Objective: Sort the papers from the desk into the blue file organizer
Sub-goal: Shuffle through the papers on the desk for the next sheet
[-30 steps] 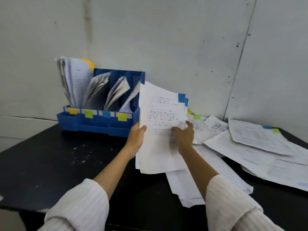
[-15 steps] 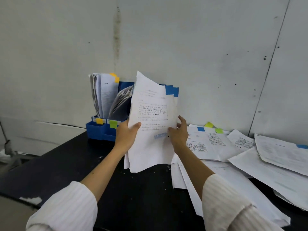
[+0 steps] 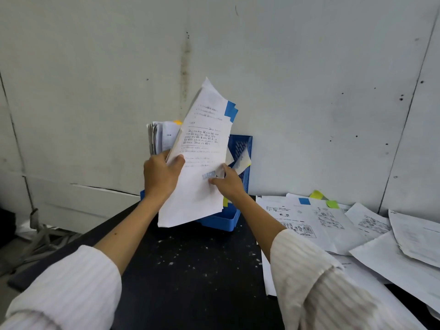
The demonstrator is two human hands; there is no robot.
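1. The left hand (image 3: 160,176) is wrapped round the left edge of a sheaf of papers (image 3: 197,167), thumb on the front, fingers curled behind.
2. The sheaf is held up tilted, right in front of the blue file organizer (image 3: 239,153), which is mostly hidden behind it; a blue tab (image 3: 231,110) is stuck at its top corner.
3. The right hand (image 3: 229,184) is pinching the sheaf's right edge near a blue stamp.
4. More papers (image 3: 333,225) are spread loose on the black tabletop (image 3: 190,270), off to the right.
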